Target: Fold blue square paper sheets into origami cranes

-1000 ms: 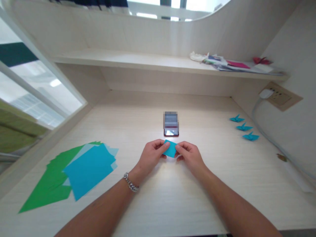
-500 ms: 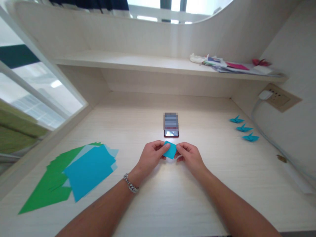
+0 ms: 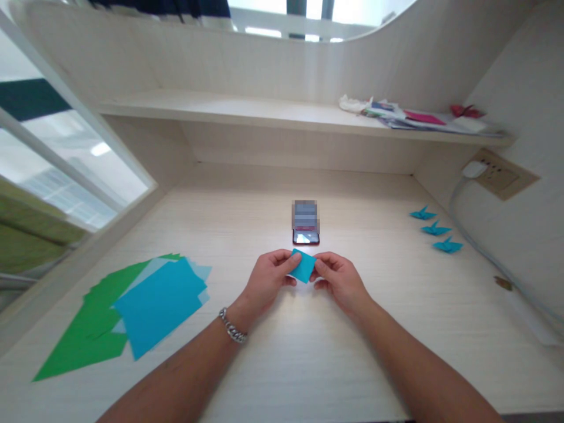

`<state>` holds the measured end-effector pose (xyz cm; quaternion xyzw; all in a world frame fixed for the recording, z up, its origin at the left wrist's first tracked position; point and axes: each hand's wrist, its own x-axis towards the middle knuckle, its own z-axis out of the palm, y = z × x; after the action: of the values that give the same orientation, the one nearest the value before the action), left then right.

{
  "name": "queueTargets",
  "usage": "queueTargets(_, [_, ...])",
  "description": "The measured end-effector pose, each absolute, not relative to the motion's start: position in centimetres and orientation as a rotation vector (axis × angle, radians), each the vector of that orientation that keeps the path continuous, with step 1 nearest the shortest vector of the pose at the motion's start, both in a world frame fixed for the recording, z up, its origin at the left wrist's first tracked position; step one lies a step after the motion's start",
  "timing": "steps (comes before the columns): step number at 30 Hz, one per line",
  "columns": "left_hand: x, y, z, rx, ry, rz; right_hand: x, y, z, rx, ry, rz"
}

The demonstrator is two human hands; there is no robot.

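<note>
Head view shows both hands meeting over the middle of the desk (image 3: 308, 352). Left hand (image 3: 267, 283) and right hand (image 3: 339, 280) each pinch a side of a small folded blue paper (image 3: 303, 265), fingers closed on it, holding it just above the desk surface. A phone (image 3: 305, 226) lies just beyond it. Blue and green sheets (image 3: 145, 305) lie well to the left; three blue paper cranes (image 3: 435, 228) sit far right.

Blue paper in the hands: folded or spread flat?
Folded: the blue paper, pinched between left hand and right hand, is far smaller than the spread sheets.
</note>
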<state>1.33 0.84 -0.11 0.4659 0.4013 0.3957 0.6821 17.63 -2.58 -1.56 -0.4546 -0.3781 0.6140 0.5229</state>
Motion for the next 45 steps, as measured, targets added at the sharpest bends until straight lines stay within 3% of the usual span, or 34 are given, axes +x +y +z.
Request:
queueTargets(9, [1.4, 0.8, 0.0, 1.050, 0.904, 0.898, 17.6, -2.6, -1.5, -1.082, -0.871, 1.499])
queueTargets(26, [1.1, 1.1, -0.6, 1.192, 0.967, 0.966, 17.6, -2.5, -1.8, -1.255, -1.135, 1.148])
queueTargets(45, [0.2, 1.5, -0.1, 1.238, 0.900, 0.784, 17.9, -2.8, -1.2, -1.236, -1.187, 1.235])
